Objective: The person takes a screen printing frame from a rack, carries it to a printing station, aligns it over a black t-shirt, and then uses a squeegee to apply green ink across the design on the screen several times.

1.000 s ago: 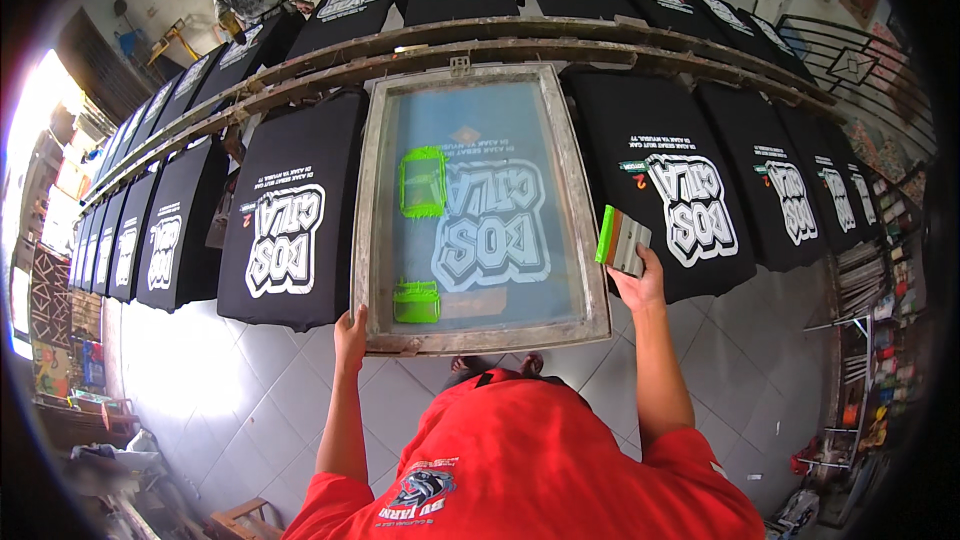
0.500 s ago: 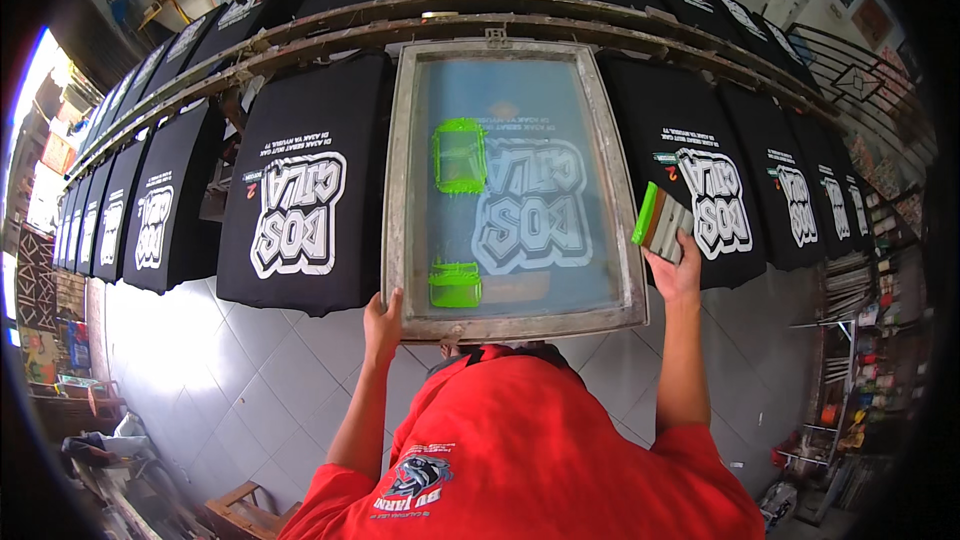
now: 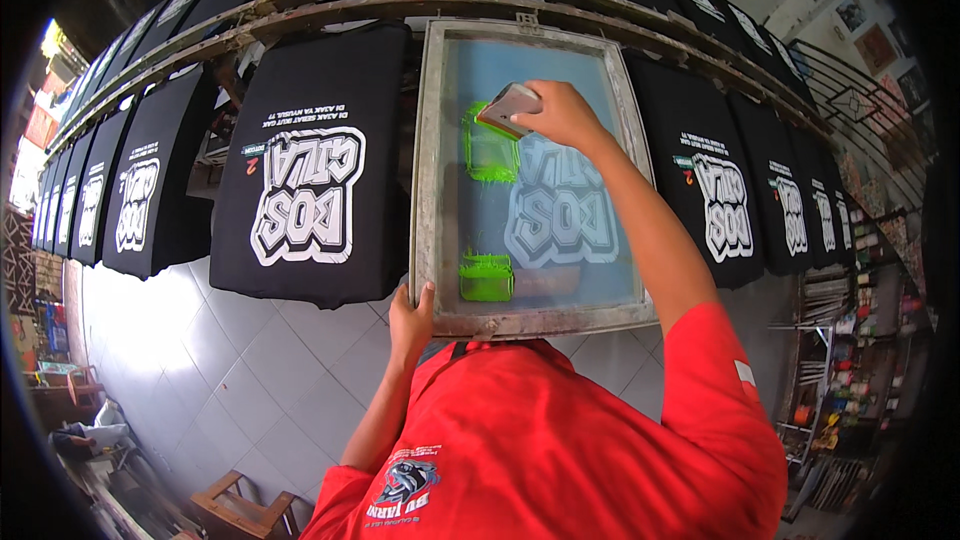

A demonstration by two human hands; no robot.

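A wooden-framed printing screen (image 3: pixel 432 190) lies over a black T-shirt, whose white print shows through the bluish mesh. My right hand (image 3: pixel 560 112) grips a squeegee (image 3: pixel 510 108), its blade edge down at the top of the upper bright green ink patch (image 3: pixel 492 155). A second green ink patch (image 3: pixel 486 278) lies on the mesh near the screen's front edge. My left hand (image 3: pixel 410 315) is closed on the frame's front left corner, thumb on top.
Black printed T-shirts stand on boards to the left (image 3: pixel 310 170) and right (image 3: pixel 695 160). A rail (image 3: pixel 330 15) runs behind the screen, with more shirts beyond. A wooden stool (image 3: pixel 240 505) stands on the tiled floor at lower left; a shelf rack (image 3: pixel 830 360) is at right.
My right hand has carried the squeegee from beyond the screen's right edge, leftward and away from me, to the upper ink patch. My left hand stays on the frame.
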